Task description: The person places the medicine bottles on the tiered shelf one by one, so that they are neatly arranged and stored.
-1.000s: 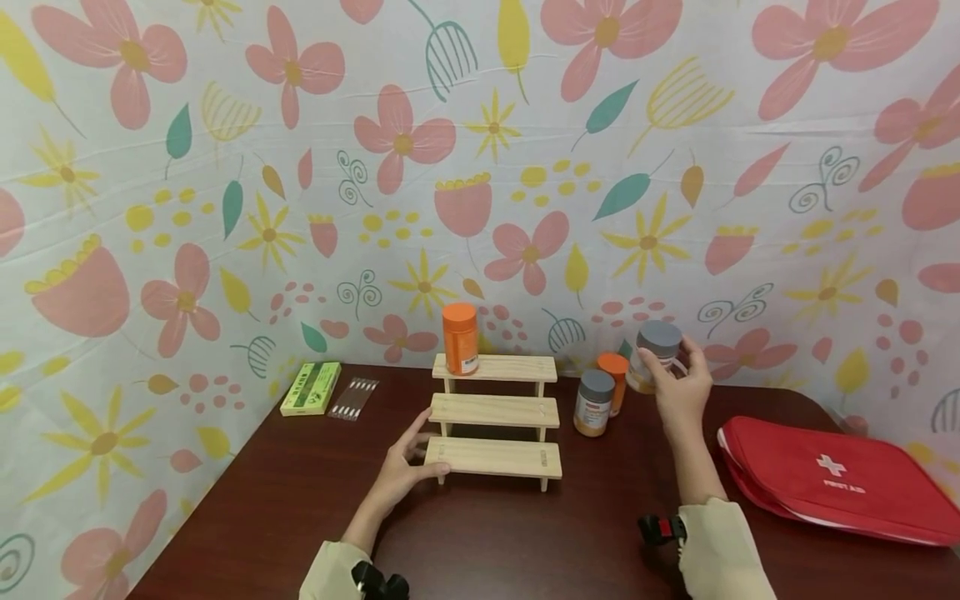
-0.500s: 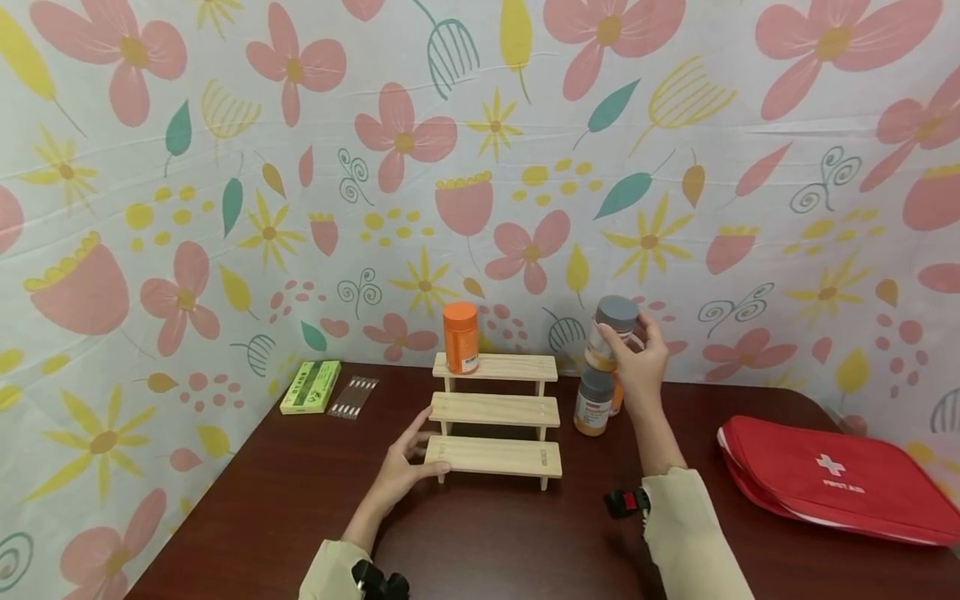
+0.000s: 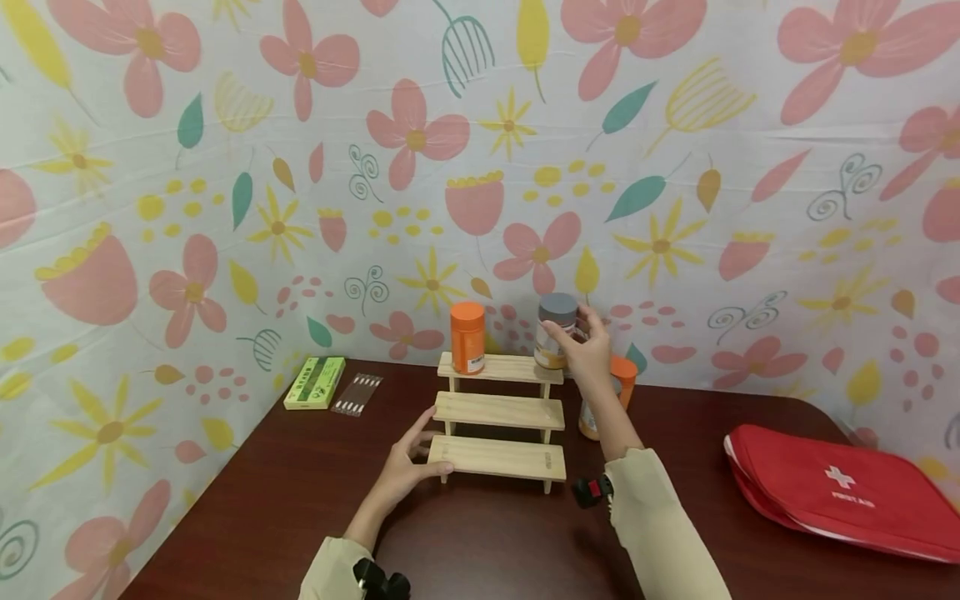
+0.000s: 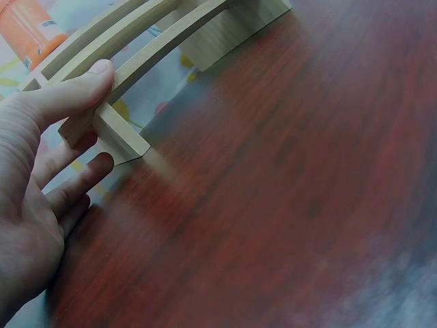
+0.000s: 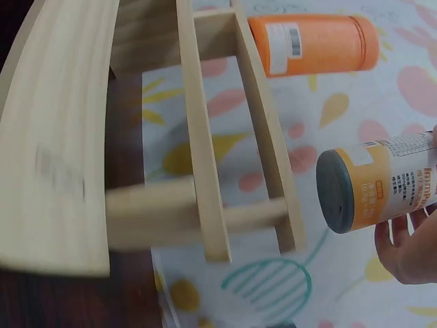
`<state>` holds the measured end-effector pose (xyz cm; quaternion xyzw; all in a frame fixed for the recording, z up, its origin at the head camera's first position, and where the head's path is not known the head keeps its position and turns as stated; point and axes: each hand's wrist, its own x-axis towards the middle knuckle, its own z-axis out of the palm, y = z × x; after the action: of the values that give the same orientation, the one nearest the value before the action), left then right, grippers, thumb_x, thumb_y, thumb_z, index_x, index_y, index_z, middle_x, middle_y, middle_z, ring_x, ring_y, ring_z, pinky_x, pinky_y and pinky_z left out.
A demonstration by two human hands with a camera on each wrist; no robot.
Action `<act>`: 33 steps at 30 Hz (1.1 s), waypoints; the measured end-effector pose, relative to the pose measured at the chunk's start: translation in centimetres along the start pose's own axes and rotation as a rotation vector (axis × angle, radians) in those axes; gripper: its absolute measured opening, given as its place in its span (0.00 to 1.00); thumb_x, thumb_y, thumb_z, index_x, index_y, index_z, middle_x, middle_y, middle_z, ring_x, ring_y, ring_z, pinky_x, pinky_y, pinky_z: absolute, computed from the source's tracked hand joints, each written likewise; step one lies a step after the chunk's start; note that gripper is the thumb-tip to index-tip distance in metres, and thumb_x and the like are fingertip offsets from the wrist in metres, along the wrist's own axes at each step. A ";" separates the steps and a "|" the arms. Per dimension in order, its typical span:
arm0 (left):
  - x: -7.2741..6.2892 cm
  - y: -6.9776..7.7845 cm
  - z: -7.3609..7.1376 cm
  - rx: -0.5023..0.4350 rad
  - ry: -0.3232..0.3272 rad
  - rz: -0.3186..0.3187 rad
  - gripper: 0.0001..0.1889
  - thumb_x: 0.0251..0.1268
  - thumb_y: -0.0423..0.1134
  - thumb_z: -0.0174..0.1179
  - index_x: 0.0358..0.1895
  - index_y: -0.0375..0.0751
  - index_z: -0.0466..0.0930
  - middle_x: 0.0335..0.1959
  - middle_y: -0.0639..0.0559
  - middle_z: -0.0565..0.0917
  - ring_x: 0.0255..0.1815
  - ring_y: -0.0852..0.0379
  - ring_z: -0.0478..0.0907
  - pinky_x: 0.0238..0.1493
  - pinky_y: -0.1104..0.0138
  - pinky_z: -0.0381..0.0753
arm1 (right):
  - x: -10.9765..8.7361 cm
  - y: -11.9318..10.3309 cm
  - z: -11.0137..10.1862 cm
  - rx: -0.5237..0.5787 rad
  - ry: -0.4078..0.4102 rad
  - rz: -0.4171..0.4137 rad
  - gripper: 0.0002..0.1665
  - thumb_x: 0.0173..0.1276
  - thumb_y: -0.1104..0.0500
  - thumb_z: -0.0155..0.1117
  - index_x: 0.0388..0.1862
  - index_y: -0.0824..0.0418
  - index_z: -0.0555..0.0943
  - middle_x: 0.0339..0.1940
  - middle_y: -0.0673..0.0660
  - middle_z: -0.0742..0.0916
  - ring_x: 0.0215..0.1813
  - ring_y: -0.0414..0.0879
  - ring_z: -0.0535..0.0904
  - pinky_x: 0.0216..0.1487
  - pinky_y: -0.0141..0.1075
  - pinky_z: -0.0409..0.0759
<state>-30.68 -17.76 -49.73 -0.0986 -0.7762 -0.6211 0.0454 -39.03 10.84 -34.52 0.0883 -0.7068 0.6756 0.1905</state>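
Observation:
A three-step wooden stand (image 3: 498, 411) stands on the table, and my left hand (image 3: 401, 468) holds the left end of its lowest step. In the left wrist view the thumb (image 4: 82, 89) lies over the step's edge with fingers beneath. My right hand (image 3: 592, 354) grips a grey-lidded pill bottle (image 3: 550, 348) around its side, upright over the right end of the top step. The right wrist view shows a gap between this bottle's grey base (image 5: 336, 191) and the step. An orange pill bottle (image 3: 468, 340) stands on the top step's left end.
Behind my right forearm, a second grey-lidded bottle (image 3: 588, 422) and an orange-capped bottle (image 3: 624, 379) are partly hidden. A red first aid pouch (image 3: 847, 492) lies at right. A green-yellow box (image 3: 315, 383) and a pack of swabs (image 3: 357, 394) lie at back left. Patterned cloth hangs behind.
My right hand has carried the grey-lidded bottle leftward, past the other bottles, to over the top step. The left hand has stayed on the stand. The head view has shifted slightly.

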 end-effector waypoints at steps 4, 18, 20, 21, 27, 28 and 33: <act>0.1 0.1 0.2 0.002 0.010 0.000 0.47 0.51 0.36 0.74 0.75 0.60 0.60 0.60 0.40 0.79 0.50 0.52 0.76 0.51 0.59 0.74 | 0.2 0.2 1.1 0.017 -0.050 0.044 0.37 0.65 0.53 0.69 0.71 0.56 0.68 0.64 0.58 0.76 0.62 0.47 0.71 0.61 0.40 0.71; 0.0 -0.1 0.0 -0.003 -0.012 0.005 0.47 0.52 0.35 0.73 0.76 0.59 0.58 0.60 0.39 0.79 0.48 0.52 0.77 0.49 0.60 0.75 | 0.0 1.1 3.9 0.065 -0.094 0.116 0.39 0.65 0.53 0.69 0.72 0.58 0.66 0.66 0.61 0.74 0.67 0.54 0.69 0.68 0.48 0.68; 0.0 -0.1 0.0 -0.005 -0.008 0.007 0.47 0.52 0.35 0.73 0.76 0.59 0.59 0.60 0.39 0.79 0.48 0.52 0.77 0.48 0.60 0.75 | -0.1 1.2 4.0 0.046 -0.093 0.120 0.40 0.65 0.53 0.69 0.72 0.58 0.66 0.67 0.61 0.73 0.68 0.54 0.68 0.68 0.48 0.68; 0.0 -0.1 0.0 -0.006 -0.003 0.007 0.47 0.51 0.35 0.74 0.76 0.59 0.59 0.60 0.39 0.79 0.48 0.53 0.77 0.49 0.60 0.75 | -0.2 1.3 4.0 0.041 -0.097 0.119 0.40 0.65 0.53 0.69 0.73 0.58 0.65 0.68 0.61 0.73 0.68 0.54 0.68 0.68 0.48 0.68; 0.0 -0.1 0.1 -0.002 0.010 0.010 0.47 0.51 0.35 0.74 0.75 0.58 0.60 0.60 0.39 0.79 0.49 0.53 0.76 0.50 0.59 0.74 | -0.4 1.6 3.8 0.032 -0.131 0.109 0.40 0.65 0.53 0.69 0.73 0.56 0.65 0.68 0.59 0.74 0.68 0.53 0.69 0.67 0.47 0.69; 0.0 -0.1 0.1 0.000 0.013 0.011 0.47 0.51 0.35 0.74 0.75 0.58 0.60 0.60 0.39 0.79 0.50 0.53 0.76 0.50 0.59 0.74 | -0.4 1.6 3.7 0.029 -0.141 0.113 0.40 0.65 0.53 0.69 0.74 0.55 0.64 0.68 0.59 0.73 0.69 0.53 0.68 0.67 0.47 0.69; -0.1 -0.1 0.3 0.009 0.025 0.010 0.47 0.50 0.35 0.74 0.75 0.59 0.60 0.61 0.39 0.79 0.53 0.51 0.75 0.53 0.57 0.73 | -1.4 -0.5 3.0 0.019 -0.198 0.141 0.40 0.68 0.56 0.66 0.75 0.57 0.62 0.70 0.62 0.71 0.73 0.57 0.65 0.71 0.50 0.66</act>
<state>-30.59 -17.54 -49.90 -0.0943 -0.7777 -0.6187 0.0585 -38.01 7.68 -34.70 0.1067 -0.7202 0.6819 0.0709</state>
